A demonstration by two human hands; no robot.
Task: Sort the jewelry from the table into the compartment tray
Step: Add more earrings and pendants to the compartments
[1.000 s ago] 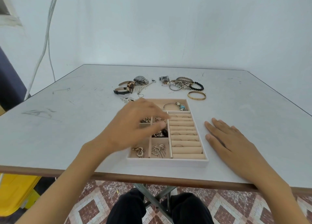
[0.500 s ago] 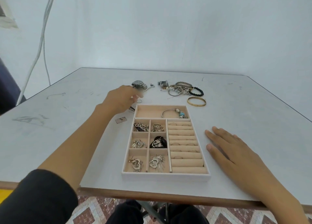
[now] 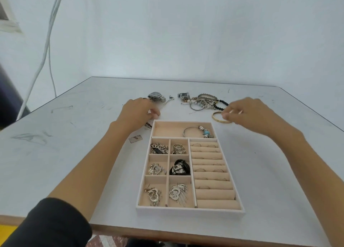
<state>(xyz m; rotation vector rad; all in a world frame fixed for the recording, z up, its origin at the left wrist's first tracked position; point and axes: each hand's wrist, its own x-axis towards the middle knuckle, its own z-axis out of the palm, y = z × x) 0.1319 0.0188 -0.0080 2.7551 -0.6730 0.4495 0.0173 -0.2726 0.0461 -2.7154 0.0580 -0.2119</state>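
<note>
Beige velvet compartment tray point(image 3: 189, 211) on pale grey table point(image 3: 65, 153), near front edge; far long compartment holds silver bangle w/ turquoise bead point(image 3: 206, 133). Left hand point(image 3: 138, 112), fingers curled, lies just beyond tray's far-left corner, near silver metal wristwatch point(image 3: 156, 96); contents of grip not discernible. Right hand point(image 3: 247, 114), fingers curled, tips at plain gold bangle point(image 3: 221, 121) on table; actual grip cannot be told. Tangled heap of chains & bead bracelets point(image 3: 202, 101) lies btwn hands.
</note>
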